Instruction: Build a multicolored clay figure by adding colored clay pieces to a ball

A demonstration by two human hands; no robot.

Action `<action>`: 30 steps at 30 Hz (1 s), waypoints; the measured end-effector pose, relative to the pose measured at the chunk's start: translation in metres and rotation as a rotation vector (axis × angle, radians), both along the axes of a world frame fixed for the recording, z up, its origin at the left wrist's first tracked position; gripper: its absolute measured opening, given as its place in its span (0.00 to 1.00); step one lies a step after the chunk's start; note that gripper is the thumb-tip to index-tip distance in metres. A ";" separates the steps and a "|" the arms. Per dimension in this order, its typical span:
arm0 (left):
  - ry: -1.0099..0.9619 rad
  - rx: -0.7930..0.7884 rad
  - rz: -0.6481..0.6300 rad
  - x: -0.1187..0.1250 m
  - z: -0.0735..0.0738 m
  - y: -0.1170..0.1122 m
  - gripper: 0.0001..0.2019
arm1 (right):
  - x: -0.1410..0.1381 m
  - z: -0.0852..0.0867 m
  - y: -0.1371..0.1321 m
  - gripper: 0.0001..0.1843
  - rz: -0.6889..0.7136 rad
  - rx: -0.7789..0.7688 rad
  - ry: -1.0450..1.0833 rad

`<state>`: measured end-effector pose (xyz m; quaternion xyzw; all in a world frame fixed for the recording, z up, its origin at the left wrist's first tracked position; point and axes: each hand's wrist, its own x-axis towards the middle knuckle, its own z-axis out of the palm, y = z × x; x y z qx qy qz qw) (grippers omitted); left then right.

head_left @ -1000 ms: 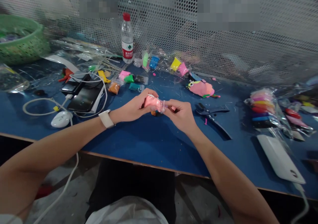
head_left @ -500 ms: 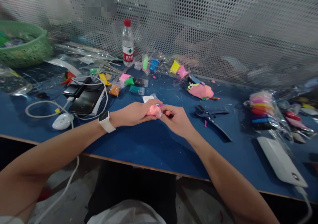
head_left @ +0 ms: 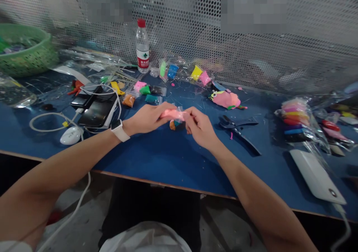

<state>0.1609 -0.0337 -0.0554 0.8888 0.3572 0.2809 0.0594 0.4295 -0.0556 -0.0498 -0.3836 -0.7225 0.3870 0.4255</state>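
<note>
L hand (head_left: 148, 117) & R hand (head_left: 199, 127) both pinch shut on pink clay (head_left: 171, 114), held between them just above blue desk (head_left: 156, 158). Small orange/teal bits (head_left: 176, 125) right below. Pliers (head_left: 237, 127) R of R hand, phones (head_left: 95, 108) L of L hand (cables around). Clay packs (head_left: 145, 90), bottle (head_left: 142, 47) beyond; mesh wall (head_left: 251, 58) behind.

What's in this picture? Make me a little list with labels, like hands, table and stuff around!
left hand: pinches one end of the pink clay piece
right hand: pinches its other end
under the hands: small orange and teal clay bit
table: blue
nearby: pink clay figure, black tool, water bottle, green basket, phone, white mouse
</note>
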 end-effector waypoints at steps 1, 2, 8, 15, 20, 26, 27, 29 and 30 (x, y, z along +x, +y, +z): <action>-0.051 0.011 0.055 -0.003 0.001 0.003 0.25 | 0.002 -0.001 0.004 0.26 -0.066 -0.007 0.088; -0.102 0.024 0.125 -0.007 0.002 0.007 0.24 | 0.005 -0.002 0.010 0.26 -0.139 -0.014 0.200; -0.032 0.123 0.427 -0.031 -0.003 0.041 0.10 | 0.015 -0.004 0.032 0.19 -0.327 -0.075 0.528; 0.141 0.247 0.475 -0.030 -0.014 0.037 0.04 | -0.002 0.000 0.011 0.32 -0.133 -0.238 0.566; 0.125 0.272 0.336 -0.008 0.002 0.010 0.13 | -0.012 -0.002 -0.007 0.27 -0.005 -0.181 0.370; 0.105 0.206 0.141 0.013 0.000 -0.007 0.12 | -0.012 0.020 -0.025 0.25 0.050 0.034 0.108; 0.105 0.203 0.130 0.014 -0.002 -0.007 0.13 | -0.009 0.025 -0.032 0.25 0.054 0.048 0.088; 0.113 0.200 0.121 0.014 -0.005 -0.005 0.13 | -0.002 0.032 -0.053 0.25 0.051 0.067 0.064; 0.111 0.197 0.123 0.013 -0.006 -0.004 0.13 | 0.002 0.034 -0.068 0.25 0.045 0.075 0.060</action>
